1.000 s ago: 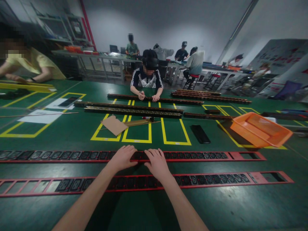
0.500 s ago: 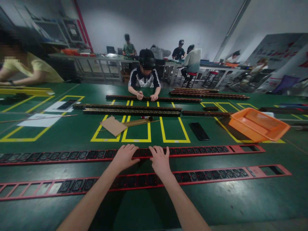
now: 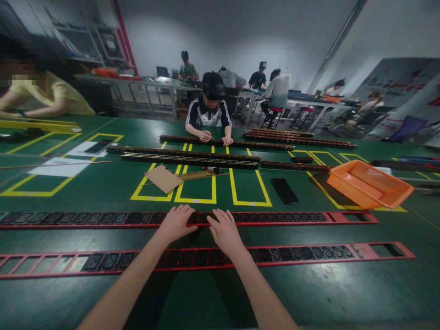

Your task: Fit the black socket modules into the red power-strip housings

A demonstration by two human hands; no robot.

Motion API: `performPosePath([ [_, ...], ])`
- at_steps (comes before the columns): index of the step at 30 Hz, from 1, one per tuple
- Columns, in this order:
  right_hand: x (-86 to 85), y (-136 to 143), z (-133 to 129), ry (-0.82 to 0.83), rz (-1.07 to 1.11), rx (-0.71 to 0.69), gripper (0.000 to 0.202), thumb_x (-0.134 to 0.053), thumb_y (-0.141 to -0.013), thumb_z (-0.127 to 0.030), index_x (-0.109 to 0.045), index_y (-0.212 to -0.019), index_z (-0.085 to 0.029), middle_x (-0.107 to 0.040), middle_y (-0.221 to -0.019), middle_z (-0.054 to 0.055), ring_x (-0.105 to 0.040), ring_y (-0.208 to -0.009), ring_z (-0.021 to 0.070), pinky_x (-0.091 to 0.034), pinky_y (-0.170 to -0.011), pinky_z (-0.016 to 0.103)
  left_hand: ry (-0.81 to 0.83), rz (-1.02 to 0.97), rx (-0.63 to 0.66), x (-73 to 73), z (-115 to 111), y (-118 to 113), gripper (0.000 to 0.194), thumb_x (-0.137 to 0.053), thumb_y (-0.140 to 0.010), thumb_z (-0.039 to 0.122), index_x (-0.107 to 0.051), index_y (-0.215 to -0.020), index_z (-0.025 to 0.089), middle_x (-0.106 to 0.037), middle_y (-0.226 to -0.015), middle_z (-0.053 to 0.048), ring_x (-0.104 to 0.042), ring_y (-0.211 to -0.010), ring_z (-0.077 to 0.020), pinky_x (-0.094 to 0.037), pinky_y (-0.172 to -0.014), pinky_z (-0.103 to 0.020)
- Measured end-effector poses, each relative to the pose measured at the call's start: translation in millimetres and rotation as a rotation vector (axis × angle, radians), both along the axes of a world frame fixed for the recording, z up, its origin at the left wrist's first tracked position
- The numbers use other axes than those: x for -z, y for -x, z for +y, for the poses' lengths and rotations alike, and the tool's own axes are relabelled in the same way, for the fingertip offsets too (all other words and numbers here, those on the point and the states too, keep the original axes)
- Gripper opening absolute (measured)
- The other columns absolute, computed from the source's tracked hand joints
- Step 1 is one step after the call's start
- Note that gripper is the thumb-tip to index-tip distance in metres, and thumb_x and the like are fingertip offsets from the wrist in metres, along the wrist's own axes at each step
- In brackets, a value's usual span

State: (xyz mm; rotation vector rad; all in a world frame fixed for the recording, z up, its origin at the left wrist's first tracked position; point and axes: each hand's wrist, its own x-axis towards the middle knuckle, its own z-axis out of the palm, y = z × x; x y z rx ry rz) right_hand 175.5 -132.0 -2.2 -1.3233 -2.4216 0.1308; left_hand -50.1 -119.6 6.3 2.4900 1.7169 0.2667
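Two long red socket strips, fitted with black outlets, lie across the green table. My left hand [image 3: 177,223] rests over the middle of the far socket strip [image 3: 282,217], fingers stretched toward its far edge and thumb pointing right. Just to the right, my right hand [image 3: 225,230] lies on the same strip with its fingers spread and its thumb toward the left hand. The outlets under both palms are hidden. My forearms cross above the near socket strip [image 3: 292,253], whose left end has several unfilled frame openings.
Beyond the strips lie a cardboard piece [image 3: 163,179], a black flat object [image 3: 284,190] and long dark bars [image 3: 192,158]. An orange basket [image 3: 367,183] sits tilted at right. Across the table a co-worker [image 3: 209,110] handles a dark bar; another person [image 3: 51,94] is at left.
My right hand has shifted slightly left along the far strip, nearer my left hand. The left hand stays nearly in place. The camera view has tilted slightly.
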Motion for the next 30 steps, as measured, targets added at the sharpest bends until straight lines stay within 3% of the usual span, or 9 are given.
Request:
performPosePath([
  [30, -6.6, 0.4, -1.2, -0.012, 0.008, -0.006, 0.032, -0.054, -0.092, -0.018, -0.066, -0.119, -0.027, -0.057, -0.136, 0.008, -0.047, -0.129, 0.0233, -0.031, -0.112, 0.048, 0.029, -0.047, 0.003, -2.0, 0.4, 2.0, 0.043, -0.069, -0.077, 0.047, -0.059, -0.113, 0.024, -0.063, -0.111, -0.005, -0.055, -0.106, -0.0255, -0.04, -0.087, -0.038],
])
